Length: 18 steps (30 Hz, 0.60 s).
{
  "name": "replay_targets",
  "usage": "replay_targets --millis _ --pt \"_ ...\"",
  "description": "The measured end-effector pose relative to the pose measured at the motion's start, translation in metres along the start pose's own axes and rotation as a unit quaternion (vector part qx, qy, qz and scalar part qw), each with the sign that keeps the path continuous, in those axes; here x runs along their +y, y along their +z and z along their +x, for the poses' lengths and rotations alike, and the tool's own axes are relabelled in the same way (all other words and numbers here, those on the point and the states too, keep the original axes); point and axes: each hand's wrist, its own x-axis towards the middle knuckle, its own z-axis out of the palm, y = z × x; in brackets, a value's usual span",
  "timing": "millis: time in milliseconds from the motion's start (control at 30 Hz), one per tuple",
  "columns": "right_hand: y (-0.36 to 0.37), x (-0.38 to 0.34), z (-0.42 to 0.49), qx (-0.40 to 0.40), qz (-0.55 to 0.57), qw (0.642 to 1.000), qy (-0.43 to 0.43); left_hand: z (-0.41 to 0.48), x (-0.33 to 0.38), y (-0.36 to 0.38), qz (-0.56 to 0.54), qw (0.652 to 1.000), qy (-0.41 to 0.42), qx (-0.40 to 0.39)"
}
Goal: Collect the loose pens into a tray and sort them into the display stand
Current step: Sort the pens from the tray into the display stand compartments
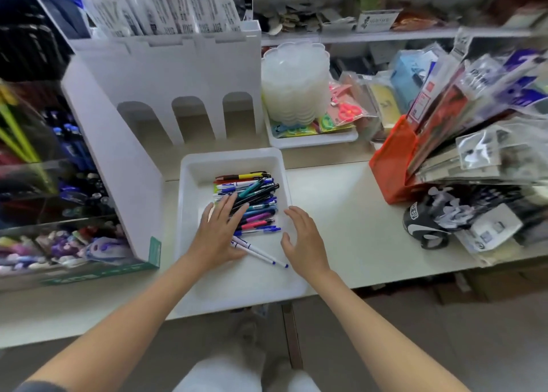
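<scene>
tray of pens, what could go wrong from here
1. The tray sits at the table's front edge, so a downward push near its front could tip it off.
2. The left hand lies flat on the pile of pens. Two white pens lie apart from it and could be missed.
3. The pile mixes colours, so pens could land in a wrong slot of the stand.

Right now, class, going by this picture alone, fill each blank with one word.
The pens lie in a white ____.
The hand resting flat on them is the person's ____ one.
The stand behind shows ____ arched openings.
Apart from the pile, ____ white pens lie nearer the person.
Missing words: tray; left; three; two.
</scene>
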Motion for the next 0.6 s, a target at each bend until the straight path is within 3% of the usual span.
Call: replay_targets --millis 167,333,433,600 --pt "0.0 0.001 -0.001 0.002 0.004 1.0 -0.001 0.027 0.012 -0.001 0.008 0.997 -0.039 -0.066" --pt "0.002 0.003 -0.001 0.0 0.005 1.0 0.011 0.033 0.007 -0.003 0.022 0.999 -0.012 -0.033" --pt "0.002 0.002 -0.002 0.001 0.002 1.0 0.011 0.038 0.009 -0.006 0.04 0.997 0.013 -0.059" --pt "0.001 0.001 -0.002 -0.002 -0.009 1.0 0.018 0.046 0.024 -0.01 0.043 0.994 -0.012 -0.095"
